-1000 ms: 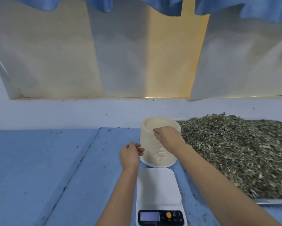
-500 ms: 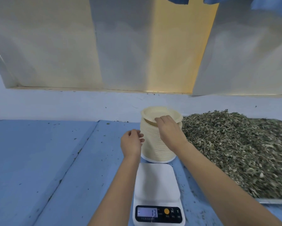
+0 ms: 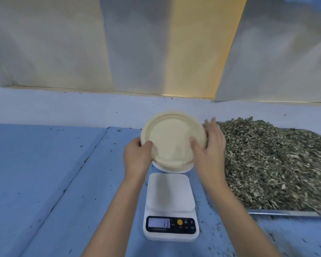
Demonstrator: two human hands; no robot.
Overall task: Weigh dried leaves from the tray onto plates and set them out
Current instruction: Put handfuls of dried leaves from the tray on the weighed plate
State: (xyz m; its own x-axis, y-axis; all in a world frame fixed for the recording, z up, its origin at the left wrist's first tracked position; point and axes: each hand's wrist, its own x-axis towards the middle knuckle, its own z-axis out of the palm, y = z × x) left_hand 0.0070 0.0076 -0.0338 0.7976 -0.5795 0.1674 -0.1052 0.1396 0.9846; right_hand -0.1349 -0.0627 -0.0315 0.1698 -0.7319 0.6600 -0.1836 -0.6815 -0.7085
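Surroundings: scale [image 3: 170,193] reading 13; tray [image 3: 285,213] of dried leaves [image 3: 276,164] at right.
Plate [image 3: 171,138]: round, face tilted toward camera, above plate stack [image 3: 174,169], hiding most of it.
Left hand [image 3: 136,158]: pinching left rim.
Right hand [image 3: 209,149]: pinching right rim.

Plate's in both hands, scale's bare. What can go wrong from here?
The scale shows 13 with nothing on it; unless zeroed, portions may be off.
The plate is tilted, pinched at its rim by left hand and right hand; it could slip.
Leaves heap above the tray edge beside the right hand; a brush may scatter them.
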